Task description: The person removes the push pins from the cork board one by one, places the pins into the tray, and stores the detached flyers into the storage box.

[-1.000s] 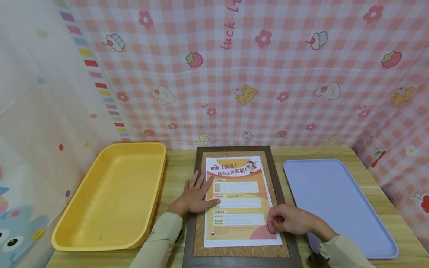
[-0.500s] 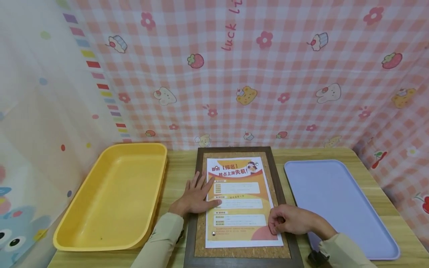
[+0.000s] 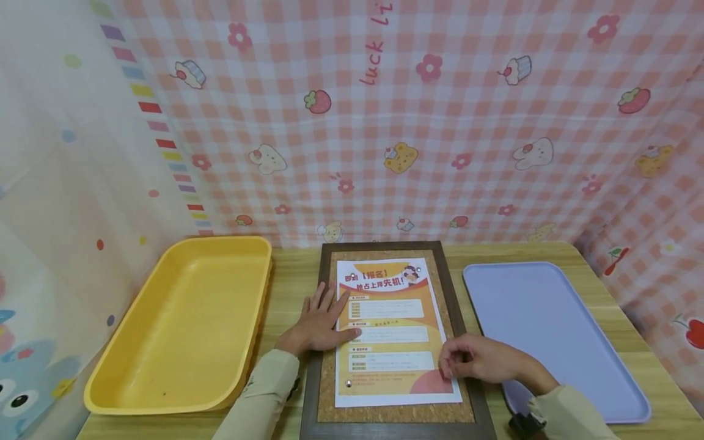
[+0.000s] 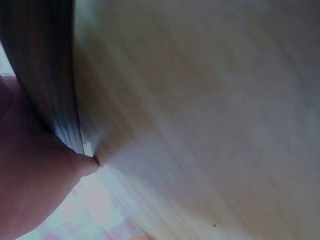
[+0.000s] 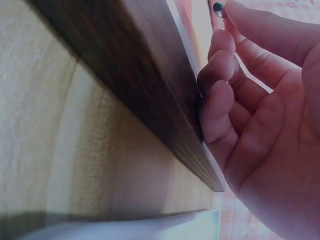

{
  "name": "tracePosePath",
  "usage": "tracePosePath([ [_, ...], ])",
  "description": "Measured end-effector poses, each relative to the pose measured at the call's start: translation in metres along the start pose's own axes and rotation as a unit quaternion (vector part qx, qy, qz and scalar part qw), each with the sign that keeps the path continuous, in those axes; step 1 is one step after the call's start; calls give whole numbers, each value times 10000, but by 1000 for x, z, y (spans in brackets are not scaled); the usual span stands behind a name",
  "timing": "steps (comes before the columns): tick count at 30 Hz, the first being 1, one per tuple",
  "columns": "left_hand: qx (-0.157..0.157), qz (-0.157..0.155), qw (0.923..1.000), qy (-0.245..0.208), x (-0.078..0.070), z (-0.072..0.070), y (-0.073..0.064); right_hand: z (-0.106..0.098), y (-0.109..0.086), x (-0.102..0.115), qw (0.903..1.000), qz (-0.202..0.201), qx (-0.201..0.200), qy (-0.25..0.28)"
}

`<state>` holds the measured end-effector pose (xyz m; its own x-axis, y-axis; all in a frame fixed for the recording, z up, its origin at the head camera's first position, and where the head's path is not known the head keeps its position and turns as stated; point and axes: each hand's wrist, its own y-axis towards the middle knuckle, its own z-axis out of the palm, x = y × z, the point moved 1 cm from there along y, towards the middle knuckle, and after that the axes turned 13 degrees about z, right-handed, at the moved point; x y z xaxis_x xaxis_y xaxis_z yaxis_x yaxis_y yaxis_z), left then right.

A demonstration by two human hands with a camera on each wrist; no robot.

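Observation:
An orange and white printed poster lies on a cork board with a dark wooden frame. Silver thumbtacks show at its top left, top right and lower left. My left hand rests with fingers spread across the frame's left side, its thumb on the paper. At the poster's lower right corner, my right hand pinches another thumbtack between thumb and index finger, seen in the right wrist view. Its other fingers curl against the frame's edge.
A deep yellow tray stands left of the board. On the right lies a shallow lilac tray, partly under the right forearm. A pink checked cloth hangs behind the wooden table.
The right hand's fingers shift slightly at the poster's lower right corner. My left hand stays in place, and the head view drifts a little.

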<state>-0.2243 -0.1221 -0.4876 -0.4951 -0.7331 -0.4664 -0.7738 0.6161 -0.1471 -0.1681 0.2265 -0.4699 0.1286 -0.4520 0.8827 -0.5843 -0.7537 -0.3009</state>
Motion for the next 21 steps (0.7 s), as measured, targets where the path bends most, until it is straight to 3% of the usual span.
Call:
tracePosePath([
  [9, -21, 38, 9999, -91, 0, -1, -1, -8, -6, -1, 9986, 125, -501, 94],
  [16, -31, 53, 9999, -106, 0, -2, -1, -23, -13, -12, 9953, 65, -795, 540],
  [21, -3, 59, 9999, -119, -1, -1, -1, -33, -21, -13, 9879, 165, -1371, 704],
])
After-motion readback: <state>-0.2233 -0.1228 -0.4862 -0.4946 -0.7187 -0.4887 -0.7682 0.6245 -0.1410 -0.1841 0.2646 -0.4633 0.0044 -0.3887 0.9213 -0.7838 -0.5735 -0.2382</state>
